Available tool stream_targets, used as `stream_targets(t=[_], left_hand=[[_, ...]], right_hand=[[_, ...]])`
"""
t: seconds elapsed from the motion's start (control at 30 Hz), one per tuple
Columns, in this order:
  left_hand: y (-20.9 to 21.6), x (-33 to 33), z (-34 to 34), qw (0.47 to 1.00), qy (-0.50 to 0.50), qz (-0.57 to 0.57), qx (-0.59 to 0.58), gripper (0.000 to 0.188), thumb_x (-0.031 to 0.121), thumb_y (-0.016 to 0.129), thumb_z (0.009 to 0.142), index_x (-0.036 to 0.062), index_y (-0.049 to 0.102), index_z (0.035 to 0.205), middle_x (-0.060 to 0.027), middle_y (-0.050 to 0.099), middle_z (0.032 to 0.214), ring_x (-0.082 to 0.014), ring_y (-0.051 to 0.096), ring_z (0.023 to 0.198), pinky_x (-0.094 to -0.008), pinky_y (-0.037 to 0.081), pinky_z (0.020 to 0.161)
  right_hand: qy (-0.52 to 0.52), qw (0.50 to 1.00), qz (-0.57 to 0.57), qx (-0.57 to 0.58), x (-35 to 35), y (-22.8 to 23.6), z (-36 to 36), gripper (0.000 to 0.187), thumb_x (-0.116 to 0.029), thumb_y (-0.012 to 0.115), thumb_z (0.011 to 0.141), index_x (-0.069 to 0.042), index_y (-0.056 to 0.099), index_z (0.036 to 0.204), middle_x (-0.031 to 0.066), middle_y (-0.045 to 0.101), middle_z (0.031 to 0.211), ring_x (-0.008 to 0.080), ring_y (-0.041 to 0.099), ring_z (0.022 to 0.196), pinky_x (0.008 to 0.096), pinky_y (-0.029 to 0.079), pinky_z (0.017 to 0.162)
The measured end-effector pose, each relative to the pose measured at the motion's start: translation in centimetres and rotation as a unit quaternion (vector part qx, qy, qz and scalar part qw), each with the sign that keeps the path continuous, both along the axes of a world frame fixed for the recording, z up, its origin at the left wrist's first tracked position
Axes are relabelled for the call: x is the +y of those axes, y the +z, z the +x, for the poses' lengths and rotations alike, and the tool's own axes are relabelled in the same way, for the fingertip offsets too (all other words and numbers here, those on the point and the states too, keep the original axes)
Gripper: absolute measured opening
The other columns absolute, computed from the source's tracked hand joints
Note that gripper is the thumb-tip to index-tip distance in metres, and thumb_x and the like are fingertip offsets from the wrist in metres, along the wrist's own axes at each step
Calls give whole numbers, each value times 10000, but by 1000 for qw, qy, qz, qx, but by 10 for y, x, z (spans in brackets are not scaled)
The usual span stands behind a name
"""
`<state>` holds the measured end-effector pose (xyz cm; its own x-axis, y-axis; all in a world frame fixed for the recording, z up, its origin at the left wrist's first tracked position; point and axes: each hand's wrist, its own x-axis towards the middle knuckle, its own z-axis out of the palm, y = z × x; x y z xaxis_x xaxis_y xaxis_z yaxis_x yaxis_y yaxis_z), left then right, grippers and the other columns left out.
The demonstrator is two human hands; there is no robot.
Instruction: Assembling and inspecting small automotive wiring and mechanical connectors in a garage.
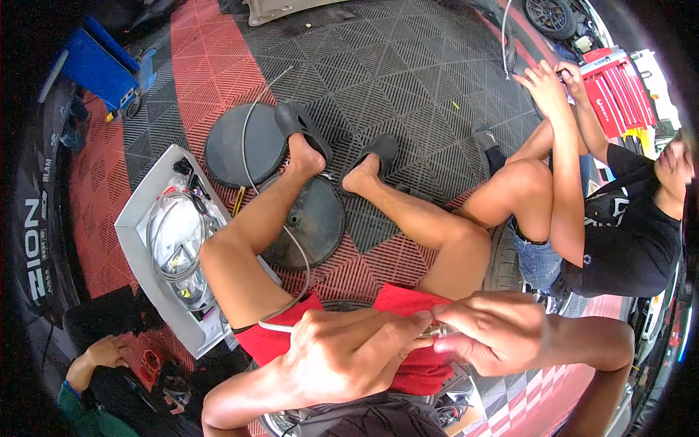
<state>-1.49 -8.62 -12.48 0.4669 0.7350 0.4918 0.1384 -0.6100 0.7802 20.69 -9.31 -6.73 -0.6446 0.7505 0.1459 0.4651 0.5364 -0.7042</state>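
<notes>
Both my hands meet low in the view, above my lap. My left hand [342, 357] is closed around a thin grey hose [307, 266]; the stretch inside the fist is hidden. Between the two hands shows a small metal fitting [438, 330], partly covered by fingers. Thumb and fingers of my right hand [499, 331] pinch this fitting from the right. From my left fist the hose loops over my thigh and runs away across the round black discs, its free end lying on the floor tiles.
An open white box [131, 233] with coiled hose and bagged parts stands to my left. Two black discs [240, 149] lie ahead. A co-worker [626, 218] sits at right, hands raised around a hose. Another person's hand [108, 351] shows lower left. A red tool chest [619, 95] stands far right.
</notes>
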Motion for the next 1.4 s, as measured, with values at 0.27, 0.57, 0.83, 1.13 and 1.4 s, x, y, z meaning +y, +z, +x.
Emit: stream_targets(t=[0.27, 0.57, 0.83, 1.13, 1.4], left_hand=[[3, -1, -1, 999, -18, 0, 30, 239, 25, 763, 758, 2, 642, 962, -89, 681, 683, -160, 641, 498, -266, 490, 399], [0, -5, -2, 998, -10, 21, 54, 235, 27, 759, 744, 9, 635, 943, -84, 698, 719, -171, 653, 514, -279, 502, 408], [1, -1, -5, 999, 5, -20, 37, 257, 64, 791, 740, 2, 630, 930, -114, 716, 782, -184, 681, 565, -278, 531, 455], [0, -1, -1, 1000, 4, -29, 8, 259, 77, 795, 744, -1, 644, 939, -93, 683, 694, -161, 640, 507, -278, 493, 416], [-4, -5, -6, 994, -1, 84, 63, 397, 32, 681, 684, 2, 654, 1079, -54, 691, 823, -119, 617, 539, -241, 487, 424]], right_hand=[[62, 981, 158, -96, 6, 0, -1, 208, -120, 647, 849, 46, 573, 952, 62, 517, 732, 189, 572, 585, 315, 481, 520], [-41, 840, -542, 17, 21, 14, -1, 310, -244, 527, 1001, 14, 619, 855, 70, 593, 617, 150, 561, 550, 316, 458, 534], [-38, 978, -206, 22, 18, 4, -3, 149, -104, 689, 869, 12, 654, 957, 71, 608, 649, 110, 571, 508, 271, 451, 473], [94, 982, 157, -41, 20, -7, 3, 297, -92, 707, 770, 72, 590, 988, 106, 582, 822, 190, 622, 631, 296, 519, 558], [74, 984, -164, 2, 22, 6, 1, 172, -152, 627, 904, 19, 609, 902, 92, 566, 690, 205, 595, 547, 334, 476, 483]])
